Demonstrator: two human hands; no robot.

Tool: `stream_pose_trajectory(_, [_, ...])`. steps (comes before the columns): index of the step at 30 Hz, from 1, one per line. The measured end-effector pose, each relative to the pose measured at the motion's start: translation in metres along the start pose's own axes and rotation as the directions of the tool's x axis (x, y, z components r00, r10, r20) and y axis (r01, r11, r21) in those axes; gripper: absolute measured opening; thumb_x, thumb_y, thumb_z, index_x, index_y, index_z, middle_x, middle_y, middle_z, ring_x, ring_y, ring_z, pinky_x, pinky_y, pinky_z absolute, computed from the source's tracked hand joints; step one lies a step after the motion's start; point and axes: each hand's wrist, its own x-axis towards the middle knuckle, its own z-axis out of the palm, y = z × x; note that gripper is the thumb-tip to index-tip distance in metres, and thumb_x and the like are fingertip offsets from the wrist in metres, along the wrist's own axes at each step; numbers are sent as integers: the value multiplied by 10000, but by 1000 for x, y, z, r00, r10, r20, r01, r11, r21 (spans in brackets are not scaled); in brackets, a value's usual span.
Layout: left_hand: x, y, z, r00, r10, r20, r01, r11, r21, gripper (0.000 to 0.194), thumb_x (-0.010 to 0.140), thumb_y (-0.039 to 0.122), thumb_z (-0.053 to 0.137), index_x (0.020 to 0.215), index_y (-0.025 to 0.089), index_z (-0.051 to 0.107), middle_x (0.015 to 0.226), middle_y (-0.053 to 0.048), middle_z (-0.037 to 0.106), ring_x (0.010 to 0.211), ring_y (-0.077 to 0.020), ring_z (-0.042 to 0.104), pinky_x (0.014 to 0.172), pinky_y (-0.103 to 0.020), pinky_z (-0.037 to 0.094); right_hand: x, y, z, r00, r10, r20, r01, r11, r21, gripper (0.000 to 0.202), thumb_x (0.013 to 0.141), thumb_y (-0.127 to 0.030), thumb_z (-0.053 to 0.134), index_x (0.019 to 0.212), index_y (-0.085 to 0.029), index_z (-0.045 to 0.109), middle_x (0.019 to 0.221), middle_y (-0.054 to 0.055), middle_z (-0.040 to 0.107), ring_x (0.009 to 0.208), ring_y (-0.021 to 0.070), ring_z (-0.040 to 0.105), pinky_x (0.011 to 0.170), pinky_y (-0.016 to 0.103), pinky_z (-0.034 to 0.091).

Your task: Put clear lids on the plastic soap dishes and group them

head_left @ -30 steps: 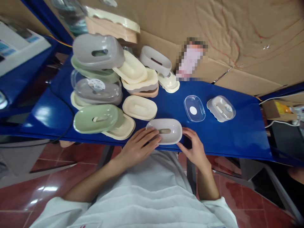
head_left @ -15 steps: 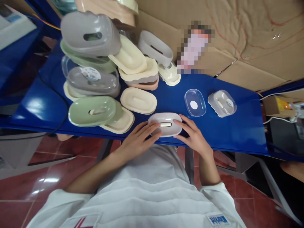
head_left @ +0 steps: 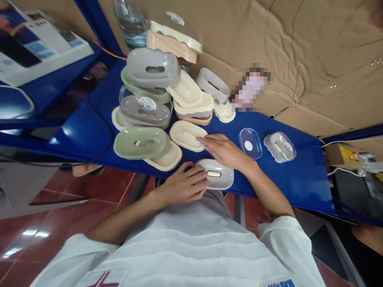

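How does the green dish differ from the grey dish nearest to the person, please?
The green dish is soft green; the grey dish is pale grey. The left hand touches the grey dish; neither hand touches the green dish. Both are oval, with a long slot.

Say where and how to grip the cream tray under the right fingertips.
Cream tray: pinch its right-end edge, probably from the right, where the right hand is; it lies nearly flat, with the green dish and stacked trays crowding its left and far sides.
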Motion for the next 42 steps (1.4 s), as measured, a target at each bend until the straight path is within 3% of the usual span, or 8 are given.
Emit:
stream_pose_trajectory(10, [-2, -3, 2, 998, -41, -40, 42, 999, 17, 112, 976, 199, 691, 1071, 225, 745, 1167, -66, 785, 1175, -248, 704, 1057, -442, 527, -76, 3, -15, 926, 282, -252, -335, 920, -205, 434, 1150, -422, 524, 1525, -239, 644, 1509, 134, 698, 1432, 322, 626, 1211, 561, 472])
stream_pose_trajectory(14, [-2, -2, 3, 994, -61, -88, 64, 997, 33, 137, 973, 158, 699, 1096, 200, 740, 1218, -112, 768, 1232, -271, 717, 1091, -453, 566, -128, 0, 3, 760, 459, -460, -609, 751, -257, 613, 1095, -535, 606, 1588, -173, 576, 1470, 217, 703, 1377, 405, 649, 1139, 644, 495])
stream_pose_trajectory(17, [-2, -2, 3, 989, -84, -118, 90, 995, 46, 162, 978, 189, 740, 1138, 209, 733, 1323, -146, 735, 1265, -291, 721, 1072, -451, 611, -160, -7, 18, 652, 520, -551, -662, 745, -81, 407, 1135, -465, 525, 1367, -209, 740, 1223, 155, 810, 1130, 324, 763, 1024, 530, 580])
stream_pose_trajectory(22, [-5, -3, 7, 980, -126, -154, 130, 991, 17, 379, 975, 269, 806, 1330, 214, 684, 1438, -191, 676, 1308, -317, 710, 1069, -458, 639, -173, -25, 21, 246, 591, -768, -578, 725, 373, 319, 1119, -480, 551, 1174, -235, 749, 985, 61, 751, 841, 219, 718, 793, 370, 584])
stream_pose_trajectory(24, [-8, -3, 10, 970, -156, -189, 157, 988, -8, 481, 956, 290, 839, 1398, 230, 659, 1469, -193, 651, 1337, -322, 695, 1093, -466, 633, -164, -29, 21, 195, 656, -729, -463, 717, 521, 354, 1136, -510, 479, 1225, -245, 697, 867, 21, 663, 725, 191, 654, 683, 330, 543])
stream_pose_trajectory(34, [-17, -5, 14, 968, -86, -234, 96, 995, 33, 696, 899, 517, 874, 1478, 268, 579, 1622, -213, 522, 1438, -355, 634, 1064, -475, 653, -97, -41, 41, 572, 691, -441, -336, 688, 643, 407, 1107, -528, 552, 1432, -283, 543, 955, 7, 635, 596, 145, 547, 504, 285, 501])
stream_pose_trajectory(38, [-10, -4, 10, 984, -59, -169, 73, 994, 77, 582, 992, 502, 781, 1480, 230, 619, 1449, -184, 677, 1296, -309, 720, 1039, -446, 656, -98, -53, 36, 713, 538, -449, -436, 842, 317, 453, 1126, -449, 550, 1555, -303, 535, 1407, 122, 674, 1170, 266, 719, 961, 432, 645])
stream_pose_trajectory(42, [-7, -3, 11, 983, -102, -156, 111, 993, 49, 567, 1010, 430, 777, 1502, 202, 611, 1469, -208, 667, 1341, -330, 695, 1067, -465, 644, -110, -50, 36, 857, 410, -312, -412, 909, 63, 775, 1109, -494, 595, 1770, -352, 216, 1769, 137, 400, 1647, 357, 381, 1310, 612, 401])
